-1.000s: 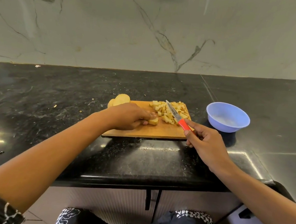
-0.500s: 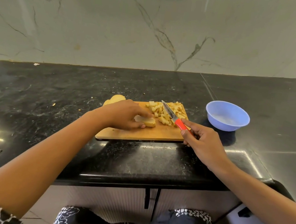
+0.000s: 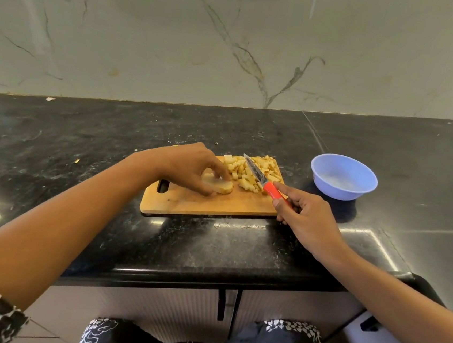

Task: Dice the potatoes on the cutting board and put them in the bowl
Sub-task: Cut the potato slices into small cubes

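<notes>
A wooden cutting board point(image 3: 210, 204) lies on the black counter. My left hand point(image 3: 189, 166) holds a flat potato slice point(image 3: 219, 185) down on the board, fingers curled over it. A pile of diced potato point(image 3: 250, 171) fills the board's far right corner. My right hand point(image 3: 303, 213) grips a knife point(image 3: 259, 176) by its red handle, the blade slanting over the dice. The blue bowl point(image 3: 343, 176) stands to the right of the board and looks empty of potato.
The black stone counter point(image 3: 81, 156) carries a few crumbs at the left. A marble wall point(image 3: 233, 46) backs it. The counter's front edge runs close to me, with cabinet doors point(image 3: 177, 311) and my patterned clothing point(image 3: 201, 342) below.
My left hand drew a potato slice toward the board's middle and now covers the potato pieces at the board's far left. The board sits further left in view. The knife barely moved.
</notes>
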`<state>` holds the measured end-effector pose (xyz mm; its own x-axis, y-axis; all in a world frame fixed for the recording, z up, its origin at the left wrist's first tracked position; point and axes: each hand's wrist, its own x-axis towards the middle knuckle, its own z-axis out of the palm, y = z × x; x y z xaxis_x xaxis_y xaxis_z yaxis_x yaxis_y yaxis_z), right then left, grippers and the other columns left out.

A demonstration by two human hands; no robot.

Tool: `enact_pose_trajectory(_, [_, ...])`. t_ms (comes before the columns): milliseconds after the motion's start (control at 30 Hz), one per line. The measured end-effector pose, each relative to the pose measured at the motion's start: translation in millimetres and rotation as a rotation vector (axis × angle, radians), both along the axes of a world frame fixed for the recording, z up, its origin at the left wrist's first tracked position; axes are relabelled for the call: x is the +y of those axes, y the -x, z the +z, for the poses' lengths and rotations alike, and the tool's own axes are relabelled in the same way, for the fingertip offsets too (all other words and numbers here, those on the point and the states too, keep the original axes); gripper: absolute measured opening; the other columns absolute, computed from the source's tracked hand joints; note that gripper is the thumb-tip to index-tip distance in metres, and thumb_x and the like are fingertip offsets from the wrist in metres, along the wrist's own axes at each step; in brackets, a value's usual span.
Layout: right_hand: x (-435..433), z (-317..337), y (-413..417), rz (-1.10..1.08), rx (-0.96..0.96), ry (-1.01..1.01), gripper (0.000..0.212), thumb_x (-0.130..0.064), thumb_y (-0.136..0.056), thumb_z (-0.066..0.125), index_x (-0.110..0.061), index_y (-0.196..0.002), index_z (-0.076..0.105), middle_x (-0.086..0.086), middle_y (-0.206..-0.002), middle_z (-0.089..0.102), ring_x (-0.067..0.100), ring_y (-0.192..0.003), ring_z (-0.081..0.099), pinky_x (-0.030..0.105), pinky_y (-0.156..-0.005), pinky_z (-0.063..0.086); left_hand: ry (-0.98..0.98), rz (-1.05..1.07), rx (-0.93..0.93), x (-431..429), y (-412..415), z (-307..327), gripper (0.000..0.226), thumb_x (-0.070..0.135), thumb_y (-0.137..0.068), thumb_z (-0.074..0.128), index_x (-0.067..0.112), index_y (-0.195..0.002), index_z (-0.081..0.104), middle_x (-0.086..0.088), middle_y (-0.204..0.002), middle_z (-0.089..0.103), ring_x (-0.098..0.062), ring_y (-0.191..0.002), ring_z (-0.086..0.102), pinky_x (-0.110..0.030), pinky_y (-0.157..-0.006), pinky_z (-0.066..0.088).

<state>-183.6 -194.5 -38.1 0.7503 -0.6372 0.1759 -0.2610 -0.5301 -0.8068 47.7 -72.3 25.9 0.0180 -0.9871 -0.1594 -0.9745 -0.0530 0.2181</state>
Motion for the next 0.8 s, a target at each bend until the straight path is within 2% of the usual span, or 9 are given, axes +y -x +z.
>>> enact_pose_trajectory(33, [-0.2,-0.1,-0.1,0.001,0.000,-0.001,0.042,-0.031,-0.092,0.059,-0.030,-0.133,0.053,-0.008,-0.070,0.065,0.018,-0.075,0.064,0.024,-0.072,0.049,-0.006,-0.002,0.021,-1.3,-0.8,1.7,0.042,0.031,-0.086,0.068,0.027,-0.127,0.060,0.024,-0.108,0.060,0.007,-0.096,0.055,-0.018,-0.095,0.041])
enact_pose_trajectory(100, [-0.8,-0.4,-0.6,0.003,0.000,-0.003,0.042,-0.031,-0.092,0.058,-0.030,-0.134,0.053,-0.007,-0.070,0.065,0.020,-0.076,0.064,0.024,-0.072,0.049,-0.025,-0.007,0.041,-5.3,-3.5,4.3,0.041,0.032,-0.085,0.069,0.029,-0.124,0.060,0.032,-0.100,0.054,0.009,-0.098,0.054,-0.021,-0.094,0.041])
enact_pose_trajectory(267, [-1.4,-1.0,-0.4,0.005,0.001,-0.008,0.041,-0.032,-0.093,0.058,-0.030,-0.133,0.053,-0.006,-0.069,0.065,0.024,-0.077,0.063,0.027,-0.068,0.049,-0.129,-0.014,-0.020,-17.5,-11.7,9.0,0.043,0.034,-0.081,0.073,0.031,-0.121,0.059,0.012,-0.113,0.056,-0.003,-0.103,0.051,-0.027,-0.094,0.044])
enact_pose_trajectory(400, [-1.1,-1.0,0.0,0.006,-0.006,-0.009,0.041,-0.031,-0.093,0.058,-0.031,-0.133,0.053,-0.005,-0.069,0.066,0.026,-0.078,0.063,0.036,-0.074,0.052,-0.165,-0.012,-0.034,-24.1,-12.9,10.9,0.042,0.036,-0.079,0.075,0.032,-0.116,0.057,0.011,-0.111,0.055,-0.008,-0.102,0.051,-0.029,-0.091,0.045])
enact_pose_trajectory(633, [-1.0,-0.1,-0.6,0.001,0.011,-0.016,0.042,-0.032,-0.092,0.058,-0.030,-0.134,0.052,-0.005,-0.071,0.066,0.025,-0.079,0.063,0.034,-0.074,0.052,-0.239,0.013,-0.056,-37.4,-10.2,14.2,0.042,0.034,-0.076,0.077,0.030,-0.113,0.056,0.011,-0.109,0.051,-0.007,-0.097,0.048,-0.027,-0.085,0.045])
enact_pose_trajectory(800, [0.0,0.7,0.2,0.001,0.008,0.000,0.041,-0.032,-0.092,0.058,-0.030,-0.133,0.052,-0.003,-0.071,0.066,0.027,-0.079,0.063,0.038,-0.074,0.052,-0.231,0.071,-0.049,-32.2,-6.0,12.1,0.045,0.041,-0.076,0.075,0.024,-0.114,0.056,0.008,-0.111,0.051,-0.009,-0.097,0.048,-0.024,-0.081,0.044])
